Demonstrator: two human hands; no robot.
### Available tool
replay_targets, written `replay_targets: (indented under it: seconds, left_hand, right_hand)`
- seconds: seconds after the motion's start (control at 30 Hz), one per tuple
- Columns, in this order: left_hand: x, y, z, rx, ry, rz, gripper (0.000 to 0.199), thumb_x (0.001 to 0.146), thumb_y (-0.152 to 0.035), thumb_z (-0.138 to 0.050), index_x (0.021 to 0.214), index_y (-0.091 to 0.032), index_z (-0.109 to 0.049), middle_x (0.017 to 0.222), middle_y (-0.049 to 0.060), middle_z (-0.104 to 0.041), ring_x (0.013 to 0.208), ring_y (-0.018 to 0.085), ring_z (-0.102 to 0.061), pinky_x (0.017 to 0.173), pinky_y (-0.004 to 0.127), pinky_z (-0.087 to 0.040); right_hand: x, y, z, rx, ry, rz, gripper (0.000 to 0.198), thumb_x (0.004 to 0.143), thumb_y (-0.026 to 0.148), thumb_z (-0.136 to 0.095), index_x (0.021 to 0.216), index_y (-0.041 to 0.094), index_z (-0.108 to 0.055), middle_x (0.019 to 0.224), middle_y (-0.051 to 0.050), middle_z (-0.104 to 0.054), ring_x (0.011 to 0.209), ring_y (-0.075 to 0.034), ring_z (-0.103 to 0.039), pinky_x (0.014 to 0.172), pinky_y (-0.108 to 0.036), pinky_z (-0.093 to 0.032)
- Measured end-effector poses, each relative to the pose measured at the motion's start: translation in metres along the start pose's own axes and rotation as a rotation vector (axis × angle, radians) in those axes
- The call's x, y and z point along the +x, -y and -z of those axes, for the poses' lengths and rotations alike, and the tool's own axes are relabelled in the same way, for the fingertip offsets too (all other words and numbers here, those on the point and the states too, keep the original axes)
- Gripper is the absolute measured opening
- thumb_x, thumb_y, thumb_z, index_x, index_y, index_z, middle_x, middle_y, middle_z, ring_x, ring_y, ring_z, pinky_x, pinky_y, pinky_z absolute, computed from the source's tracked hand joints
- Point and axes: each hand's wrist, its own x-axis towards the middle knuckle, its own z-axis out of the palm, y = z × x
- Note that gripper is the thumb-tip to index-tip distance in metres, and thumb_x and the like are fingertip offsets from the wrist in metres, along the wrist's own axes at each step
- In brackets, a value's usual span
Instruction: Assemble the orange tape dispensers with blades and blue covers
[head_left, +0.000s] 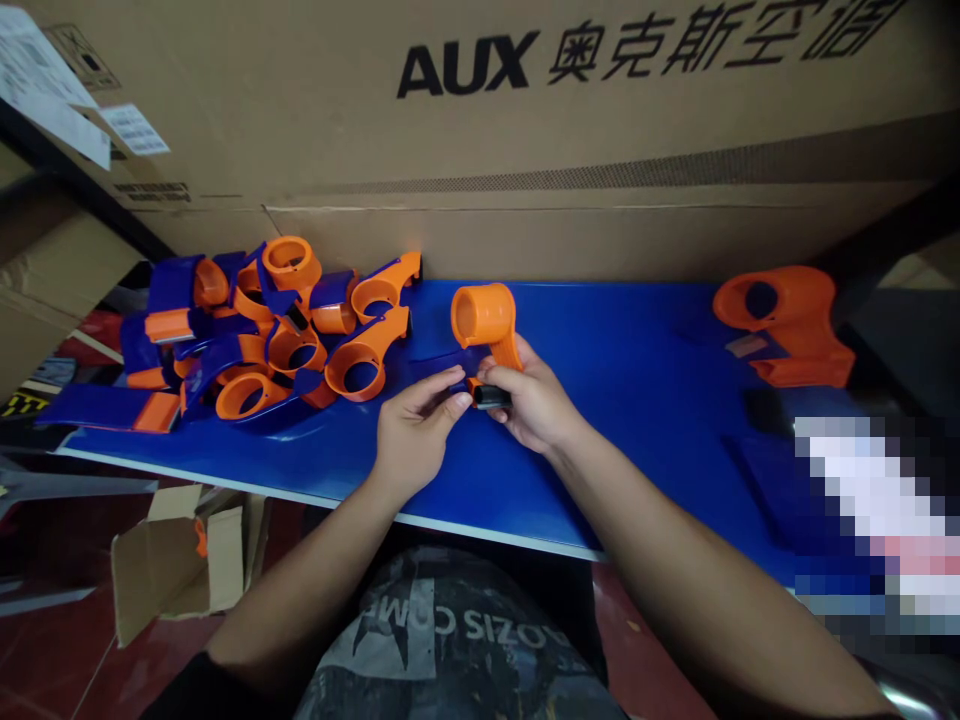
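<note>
My right hand point(538, 398) grips an orange tape dispenser point(486, 315) over the middle of the blue tabletop. The dispenser's round hub points up and away from me, and a black piece point(492, 397) shows at its near end. My left hand point(415, 432) meets it from the left, thumb and fingers pinched together at that end. A bit of dark blue shows by the left fingertips, but what they hold is mostly hidden. To the left lies a pile of orange and blue tape dispensers point(352, 368).
Another orange dispenser point(814, 320) sits at the table's far right. Behind the blue tabletop point(637, 400) stands a large cardboard box point(480, 150) printed AUX. An opened carton point(161, 560) is on the floor at the lower left. The right edge is partly pixelated.
</note>
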Motion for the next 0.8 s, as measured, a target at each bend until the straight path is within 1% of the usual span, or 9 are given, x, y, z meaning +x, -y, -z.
replay_targets:
  seconds: [0.2, 0.3, 0.4, 0.5, 0.6, 0.67, 0.8]
  left_hand:
    - [0.002, -0.001, 0.002, 0.056, 0.012, 0.036, 0.042, 0.082, -0.038, -0.085, 0.120, -0.023, -0.079, 0.118, 0.008, -0.080, 0.106, 0.025, -0.077, 0.100, 0.039, -0.061]
    - [0.002, 0.001, 0.003, 0.092, 0.022, 0.054, 0.048, 0.079, -0.041, -0.087, 0.122, -0.022, -0.078, 0.116, 0.008, -0.080, 0.104, 0.025, -0.078, 0.099, 0.040, -0.062]
    - [0.003, 0.003, 0.004, 0.139, 0.043, 0.054, 0.049, 0.080, -0.043, -0.086, 0.124, -0.023, -0.078, 0.116, 0.007, -0.080, 0.103, 0.026, -0.078, 0.098, 0.041, -0.063]
    - [0.004, 0.004, 0.006, 0.200, 0.062, 0.016, 0.047, 0.083, -0.043, -0.083, 0.126, -0.025, -0.077, 0.119, 0.007, -0.080, 0.106, 0.026, -0.077, 0.101, 0.043, -0.062]
    - [0.005, 0.001, 0.008, 0.310, 0.093, -0.073, 0.041, 0.089, -0.039, -0.078, 0.128, -0.026, -0.075, 0.124, 0.006, -0.078, 0.113, 0.026, -0.076, 0.104, 0.043, -0.060]
    - [0.005, -0.003, 0.010, 0.381, 0.117, -0.115, 0.039, 0.093, -0.035, -0.074, 0.130, -0.026, -0.074, 0.125, 0.006, -0.077, 0.114, 0.026, -0.075, 0.105, 0.043, -0.059]
    - [0.008, -0.006, 0.014, 0.434, 0.170, -0.120, 0.040, 0.094, -0.033, -0.071, 0.133, -0.026, -0.072, 0.130, 0.006, -0.075, 0.117, 0.026, -0.074, 0.107, 0.042, -0.058]
  right_hand:
    - [0.003, -0.006, 0.002, -0.023, 0.013, 0.037, 0.043, 0.068, 0.020, -0.072, 0.106, 0.026, -0.053, 0.077, 0.008, -0.053, 0.050, -0.006, -0.046, 0.034, -0.018, -0.031]
    - [0.004, -0.009, 0.003, -0.043, 0.015, 0.071, 0.038, 0.070, 0.020, -0.071, 0.102, 0.026, -0.052, 0.078, 0.007, -0.053, 0.050, -0.006, -0.046, 0.034, -0.018, -0.032]
    - [0.004, -0.010, 0.004, -0.073, 0.015, 0.102, 0.037, 0.071, 0.020, -0.071, 0.103, 0.026, -0.052, 0.078, 0.008, -0.051, 0.049, -0.006, -0.045, 0.033, -0.018, -0.033]
    - [0.005, -0.012, 0.005, -0.111, 0.016, 0.127, 0.036, 0.072, 0.019, -0.070, 0.101, 0.026, -0.051, 0.079, 0.007, -0.051, 0.049, -0.006, -0.046, 0.032, -0.019, -0.034]
    - [0.007, -0.013, 0.005, -0.141, 0.015, 0.141, 0.035, 0.072, 0.019, -0.070, 0.100, 0.026, -0.051, 0.080, 0.007, -0.051, 0.048, -0.006, -0.045, 0.032, -0.019, -0.035]
    - [0.007, -0.014, 0.006, -0.153, 0.014, 0.142, 0.035, 0.072, 0.019, -0.070, 0.100, 0.026, -0.051, 0.080, 0.007, -0.051, 0.048, -0.006, -0.045, 0.032, -0.019, -0.035]
    - [0.008, -0.014, 0.007, -0.176, 0.020, 0.142, 0.038, 0.071, 0.019, -0.069, 0.104, 0.027, -0.052, 0.079, 0.008, -0.050, 0.047, -0.006, -0.045, 0.030, -0.018, -0.035]
